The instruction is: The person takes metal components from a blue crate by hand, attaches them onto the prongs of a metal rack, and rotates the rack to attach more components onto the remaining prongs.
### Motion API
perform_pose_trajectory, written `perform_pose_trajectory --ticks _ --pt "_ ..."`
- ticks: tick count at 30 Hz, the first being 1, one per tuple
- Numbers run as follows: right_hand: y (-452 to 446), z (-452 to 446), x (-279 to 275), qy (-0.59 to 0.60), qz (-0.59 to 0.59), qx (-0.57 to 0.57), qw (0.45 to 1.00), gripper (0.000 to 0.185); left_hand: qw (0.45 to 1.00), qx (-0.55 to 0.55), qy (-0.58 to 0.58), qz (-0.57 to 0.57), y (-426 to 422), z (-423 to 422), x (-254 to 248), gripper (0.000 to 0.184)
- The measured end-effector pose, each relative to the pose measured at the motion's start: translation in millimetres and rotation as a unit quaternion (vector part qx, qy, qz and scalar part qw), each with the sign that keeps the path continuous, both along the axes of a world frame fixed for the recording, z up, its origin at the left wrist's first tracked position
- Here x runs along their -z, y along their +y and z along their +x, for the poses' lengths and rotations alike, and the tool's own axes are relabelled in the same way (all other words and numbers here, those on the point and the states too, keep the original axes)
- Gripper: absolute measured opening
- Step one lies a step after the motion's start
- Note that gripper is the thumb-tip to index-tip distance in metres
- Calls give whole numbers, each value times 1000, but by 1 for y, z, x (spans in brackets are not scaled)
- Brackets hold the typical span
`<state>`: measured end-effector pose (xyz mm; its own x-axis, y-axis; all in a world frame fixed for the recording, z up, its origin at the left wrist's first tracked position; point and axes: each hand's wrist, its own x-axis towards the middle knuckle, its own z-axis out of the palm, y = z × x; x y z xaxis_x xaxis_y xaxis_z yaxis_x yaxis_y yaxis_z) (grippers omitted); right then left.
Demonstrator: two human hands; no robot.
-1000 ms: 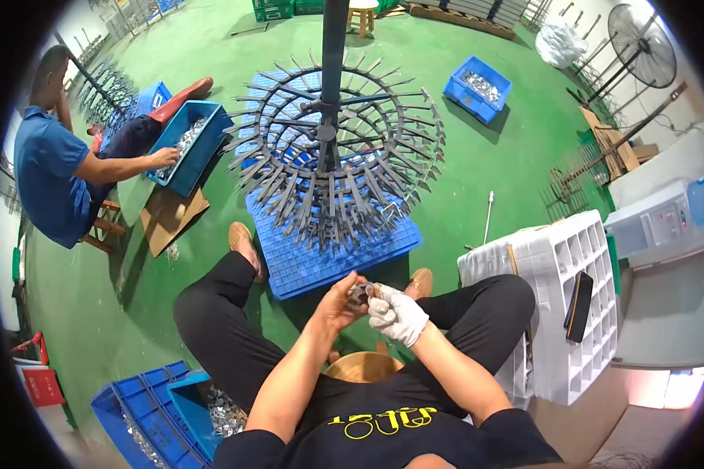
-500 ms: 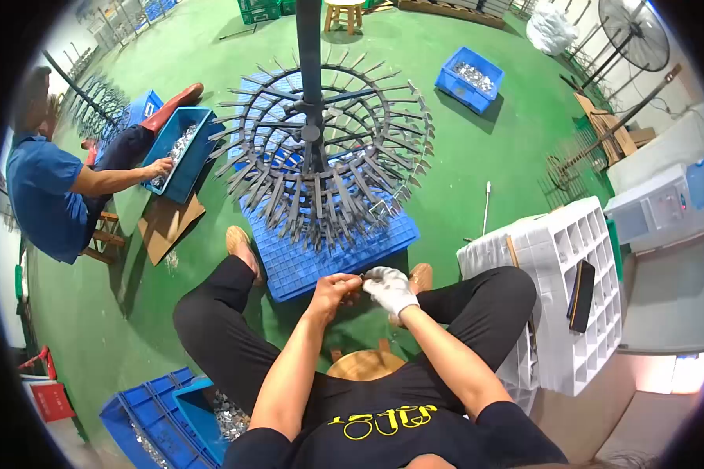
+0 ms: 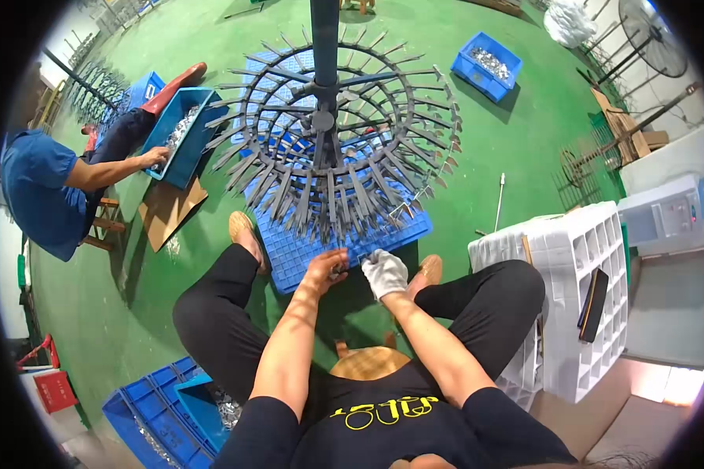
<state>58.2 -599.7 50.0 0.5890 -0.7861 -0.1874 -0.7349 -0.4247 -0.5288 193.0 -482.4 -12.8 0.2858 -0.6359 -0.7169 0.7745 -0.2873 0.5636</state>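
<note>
A large round rack [image 3: 323, 168] with rings of dark metal prongs hangs on a central post in front of me. My left hand [image 3: 325, 270], bare, is curled just below the lowest prongs, with small greyish pieces seeming to show among its fingers. To its right, my right hand [image 3: 386, 275] wears a white glove. Its thumb and fingertips are drawn together close to the rack's near lower edge; what they pinch is too small to make out. Both hands are in front of a blue plastic pallet [image 3: 293, 262] under the rack.
A person in a blue shirt [image 3: 43, 184] reaches into a teal bin [image 3: 160, 160] of metal parts at left. Another blue bin [image 3: 477, 74] of parts stands far right. White grid trays [image 3: 559, 313] are stacked by my right knee, blue crates [image 3: 145, 406] at lower left.
My hands were together near my lap; they have moved apart and forward toward the rack's near prongs. The view has shifted slightly. The other person's hand remains at the teal bin.
</note>
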Motion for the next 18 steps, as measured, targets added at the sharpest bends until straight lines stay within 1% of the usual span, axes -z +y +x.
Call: perform_pose_trajectory --ticks 2,4,5,8,11,14,17,18 --pt "1 4 2 0 -9 4 1000 24 1000 -16 11 3 -11 2 -1 34" --pt "1 7 7 6 -24 -21 999 23 999 -39 12 16 -19 2 7 31" --pt "0 9 9 1 -35 -25 999 23 998 -66 24 -3 -22 1 10 26" --pt "1 11 17 -27 -58 -30 998 21 992 -129 19 1 -27 -4 30 20" --pt "1 12 24 -63 -102 -27 992 19 988 -151 37 -11 -28 -5 37 25" --pt "-1 13 28 -67 -117 -38 990 20 989 -140 40 -19 -30 -3 46 22" --pt "-3 12 24 -63 -122 -74 988 20 980 -192 41 9 -34 -7 48 12" --pt "-3 13 24 -68 -130 -76 986 20 981 -190 28 14 -35 -8 45 10"
